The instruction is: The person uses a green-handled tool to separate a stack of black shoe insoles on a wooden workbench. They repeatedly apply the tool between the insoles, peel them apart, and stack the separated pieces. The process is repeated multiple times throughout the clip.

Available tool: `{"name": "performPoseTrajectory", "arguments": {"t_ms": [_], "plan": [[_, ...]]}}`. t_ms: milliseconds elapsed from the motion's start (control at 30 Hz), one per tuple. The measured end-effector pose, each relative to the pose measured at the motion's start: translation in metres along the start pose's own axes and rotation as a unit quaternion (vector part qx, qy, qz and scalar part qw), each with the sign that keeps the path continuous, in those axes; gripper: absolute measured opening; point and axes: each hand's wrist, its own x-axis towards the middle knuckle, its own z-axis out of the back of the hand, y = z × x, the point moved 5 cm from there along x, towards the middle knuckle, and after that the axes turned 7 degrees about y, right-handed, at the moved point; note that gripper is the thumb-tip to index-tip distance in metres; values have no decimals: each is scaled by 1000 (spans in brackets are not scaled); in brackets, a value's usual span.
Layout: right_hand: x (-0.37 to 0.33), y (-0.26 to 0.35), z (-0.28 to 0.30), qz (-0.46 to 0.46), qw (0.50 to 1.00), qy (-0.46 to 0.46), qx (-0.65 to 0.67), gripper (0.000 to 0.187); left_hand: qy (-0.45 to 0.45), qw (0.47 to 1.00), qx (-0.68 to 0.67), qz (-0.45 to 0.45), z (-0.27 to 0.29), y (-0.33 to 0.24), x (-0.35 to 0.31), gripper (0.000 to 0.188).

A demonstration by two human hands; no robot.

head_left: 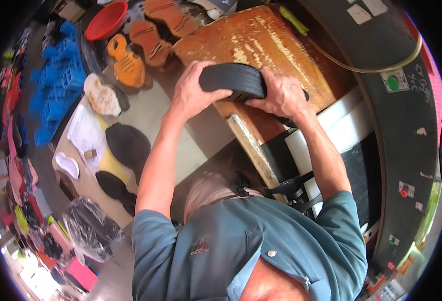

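Between my two hands is a thick black bundle [233, 78] with finely layered edges; it looks like a stack of shoe soles. My left hand [193, 93] grips its left end, thumb along the near side. On the right end, my right hand [283, 95] is closed with fingers over the top and thumb beneath. The stack is over the near part of a worn brown wooden board [266, 45]; whether it touches the board is hidden. Another dark edge shows under my right wrist.
Sole-shaped orange templates [125, 62], a whitish one [100, 95] and a red bowl [106, 21] lie beyond my left hand. Black soles [128, 150] and papers [86, 133] rest nearer. A dark machine frame [401, 140] with a green button [393, 83] curves along the right.
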Motion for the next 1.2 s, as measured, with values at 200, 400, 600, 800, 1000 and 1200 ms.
{"name": "performPoseTrajectory", "arguments": {"t_ms": [200,400,600,800,1000,1200], "plan": [[-29,26,23,-13,998,-11,61,80,-107,989,-10,-101,37,-58,-33,84],[-69,96,21,-19,935,71,347,101,-133,868,-472,-70,77,-58,-114,108],[-66,219,-60,-39,869,246,428,105,-307,644,-700,33,65,-9,-250,65],[-30,365,-132,79,836,368,399,97,-479,602,-631,97,135,68,-395,61],[-19,468,-275,-27,714,475,514,89,-491,613,-547,290,200,155,-486,48],[-37,506,-365,-131,628,455,618,110,-400,661,-523,361,214,209,-515,49]]}}
